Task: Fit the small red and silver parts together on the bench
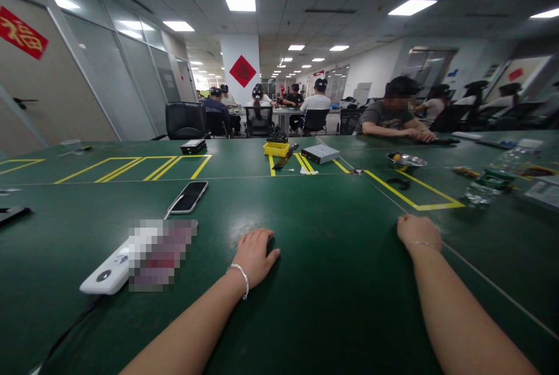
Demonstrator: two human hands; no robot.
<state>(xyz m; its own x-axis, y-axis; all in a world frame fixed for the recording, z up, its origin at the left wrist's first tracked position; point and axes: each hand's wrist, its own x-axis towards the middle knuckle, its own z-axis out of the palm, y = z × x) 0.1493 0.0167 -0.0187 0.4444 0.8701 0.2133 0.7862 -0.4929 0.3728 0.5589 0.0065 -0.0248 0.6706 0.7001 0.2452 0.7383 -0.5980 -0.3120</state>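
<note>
My left hand (255, 255), with a silver bangle at the wrist, rests palm down on the green tabletop (332, 282). Its thumb stands apart from the fingers, and no object shows in it. Farther right, my right hand (419, 232) lies on the table in a loose fist, a thin bracelet round the wrist. Its fingertips are turned away, and nothing sticks out of it. Left of my left hand are a phone (190, 197) with a white cable and a white power strip (107, 273). A blurred-out flat item (163, 255) lies beside the strip.
Yellow tape (437, 207) marks boxes on the table. Farther back stand a yellow tray (276, 149), a grey box (321, 154) and a metal bowl (406, 161). A plastic bottle (498, 174) stands at right. Across the table sits a person (388, 116).
</note>
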